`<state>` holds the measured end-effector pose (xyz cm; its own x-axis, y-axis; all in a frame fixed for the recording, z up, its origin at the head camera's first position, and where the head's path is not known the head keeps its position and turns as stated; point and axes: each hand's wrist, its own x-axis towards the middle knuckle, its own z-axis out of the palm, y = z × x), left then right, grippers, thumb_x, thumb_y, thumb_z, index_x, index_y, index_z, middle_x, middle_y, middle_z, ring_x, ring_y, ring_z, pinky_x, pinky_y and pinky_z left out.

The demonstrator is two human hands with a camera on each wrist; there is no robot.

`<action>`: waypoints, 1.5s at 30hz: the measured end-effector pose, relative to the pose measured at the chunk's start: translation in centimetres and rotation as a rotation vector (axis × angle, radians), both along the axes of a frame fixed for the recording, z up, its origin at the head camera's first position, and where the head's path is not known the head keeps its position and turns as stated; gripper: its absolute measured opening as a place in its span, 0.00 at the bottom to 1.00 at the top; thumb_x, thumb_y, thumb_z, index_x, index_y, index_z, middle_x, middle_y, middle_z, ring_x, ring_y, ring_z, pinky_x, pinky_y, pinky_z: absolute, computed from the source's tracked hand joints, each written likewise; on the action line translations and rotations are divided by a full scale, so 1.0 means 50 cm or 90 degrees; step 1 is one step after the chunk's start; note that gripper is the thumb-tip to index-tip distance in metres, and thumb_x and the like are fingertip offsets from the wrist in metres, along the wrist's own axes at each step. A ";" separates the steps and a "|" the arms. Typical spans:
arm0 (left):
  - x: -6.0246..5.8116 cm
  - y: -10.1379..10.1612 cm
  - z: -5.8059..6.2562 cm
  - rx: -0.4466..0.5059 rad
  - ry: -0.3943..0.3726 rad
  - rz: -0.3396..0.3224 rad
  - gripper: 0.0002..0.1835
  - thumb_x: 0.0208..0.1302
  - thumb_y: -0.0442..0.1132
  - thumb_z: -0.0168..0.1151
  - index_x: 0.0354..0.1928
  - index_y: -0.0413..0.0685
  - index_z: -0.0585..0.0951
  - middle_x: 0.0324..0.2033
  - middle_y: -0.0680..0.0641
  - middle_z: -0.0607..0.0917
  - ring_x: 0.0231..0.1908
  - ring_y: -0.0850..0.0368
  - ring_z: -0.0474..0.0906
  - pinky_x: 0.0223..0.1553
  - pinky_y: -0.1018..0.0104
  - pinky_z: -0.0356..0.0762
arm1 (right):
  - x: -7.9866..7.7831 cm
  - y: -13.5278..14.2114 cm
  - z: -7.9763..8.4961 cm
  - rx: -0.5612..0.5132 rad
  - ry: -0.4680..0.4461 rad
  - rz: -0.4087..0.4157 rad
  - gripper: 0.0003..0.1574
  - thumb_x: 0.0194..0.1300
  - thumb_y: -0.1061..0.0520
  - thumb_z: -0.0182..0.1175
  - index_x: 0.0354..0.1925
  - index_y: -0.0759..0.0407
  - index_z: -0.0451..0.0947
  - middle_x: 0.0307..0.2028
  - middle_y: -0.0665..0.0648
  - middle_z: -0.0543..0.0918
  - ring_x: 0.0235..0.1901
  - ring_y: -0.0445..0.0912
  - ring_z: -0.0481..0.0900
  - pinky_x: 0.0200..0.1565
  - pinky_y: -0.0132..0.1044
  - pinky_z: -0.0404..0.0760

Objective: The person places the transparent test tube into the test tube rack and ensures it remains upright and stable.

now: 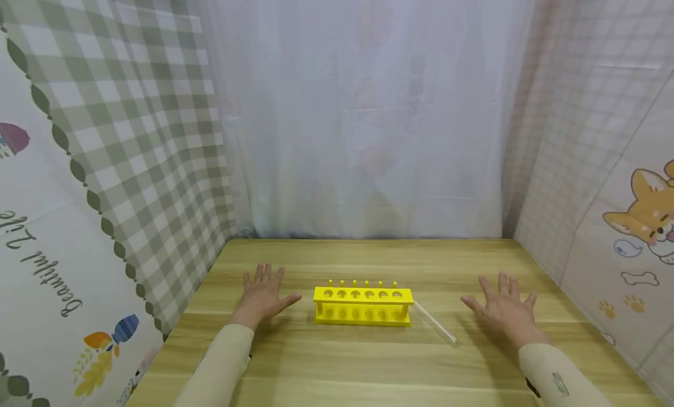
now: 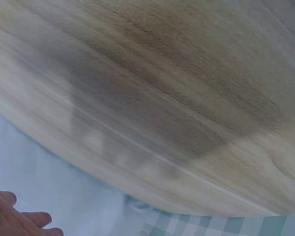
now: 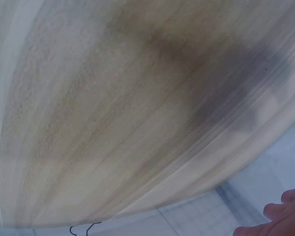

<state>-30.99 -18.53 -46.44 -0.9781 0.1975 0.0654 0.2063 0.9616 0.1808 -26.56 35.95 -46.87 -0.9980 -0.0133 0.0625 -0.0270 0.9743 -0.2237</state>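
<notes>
A yellow test tube rack [image 1: 363, 306] stands near the middle of the table, with a row of round holes and several short pegs along its back. Beside its right end lies a clear glass tube [image 1: 436, 323], slanting toward the front right. My left hand [image 1: 262, 296] is to the left of the rack, fingers spread and apart from it. To the right of the tube, my right hand [image 1: 506, 307] also has its fingers spread, holding nothing. In the wrist views only some fingers of the left hand [image 2: 19, 216] and right hand [image 3: 280, 216] show.
The wood-grain table [image 1: 337, 366] runs back to a pale hanging curtain [image 1: 368, 114]. A green checked cloth [image 1: 142, 91] borders the left side, and a white cloth with a cartoon dog [image 1: 653, 214] borders the right.
</notes>
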 end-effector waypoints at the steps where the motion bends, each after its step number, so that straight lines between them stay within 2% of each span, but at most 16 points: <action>1: 0.000 0.000 -0.001 0.004 0.002 -0.003 0.51 0.64 0.73 0.51 0.77 0.43 0.58 0.74 0.27 0.49 0.74 0.30 0.38 0.66 0.27 0.32 | 0.000 -0.001 0.000 -0.002 -0.002 0.001 0.58 0.71 0.24 0.39 0.75 0.67 0.48 0.69 0.87 0.35 0.66 0.82 0.32 0.52 0.83 0.26; 8: -0.003 0.002 -0.001 0.007 -0.001 -0.007 0.51 0.65 0.74 0.48 0.78 0.45 0.55 0.74 0.28 0.51 0.74 0.31 0.39 0.67 0.28 0.31 | -0.005 -0.010 0.003 -0.001 0.002 0.009 0.57 0.72 0.24 0.37 0.75 0.69 0.48 0.68 0.87 0.40 0.66 0.82 0.37 0.54 0.84 0.35; 13: -0.006 0.011 0.004 0.011 0.017 -0.026 0.50 0.65 0.73 0.48 0.77 0.45 0.57 0.73 0.30 0.56 0.74 0.32 0.44 0.67 0.28 0.37 | -0.006 -0.018 0.001 0.023 0.016 0.017 0.55 0.74 0.26 0.36 0.74 0.70 0.51 0.68 0.86 0.45 0.66 0.81 0.44 0.55 0.83 0.43; 25: -0.006 0.053 0.019 0.006 0.045 -0.076 0.46 0.67 0.70 0.51 0.76 0.47 0.61 0.72 0.34 0.60 0.74 0.35 0.48 0.68 0.30 0.42 | -0.005 -0.033 -0.009 0.040 0.040 0.030 0.53 0.74 0.27 0.36 0.72 0.69 0.57 0.67 0.84 0.54 0.64 0.80 0.52 0.54 0.82 0.50; 32: 0.001 0.071 0.029 0.039 0.042 -0.103 0.43 0.68 0.68 0.52 0.76 0.50 0.62 0.72 0.34 0.61 0.74 0.35 0.49 0.67 0.30 0.43 | -0.009 -0.046 -0.013 0.035 0.046 0.036 0.51 0.75 0.28 0.37 0.72 0.69 0.58 0.66 0.84 0.56 0.63 0.81 0.54 0.55 0.81 0.52; 45: 0.009 0.092 0.023 0.099 0.030 -0.143 0.39 0.68 0.65 0.56 0.73 0.49 0.67 0.71 0.33 0.62 0.72 0.34 0.52 0.67 0.30 0.46 | -0.020 -0.086 -0.010 0.033 0.097 0.069 0.45 0.75 0.34 0.47 0.69 0.70 0.62 0.63 0.83 0.63 0.59 0.80 0.64 0.53 0.77 0.63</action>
<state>-30.55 -13.93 -45.30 -0.9061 0.3930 0.1563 0.4228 0.8524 0.3078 -27.55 31.63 -47.36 -0.9694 -0.1277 0.2097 -0.1626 0.9739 -0.1584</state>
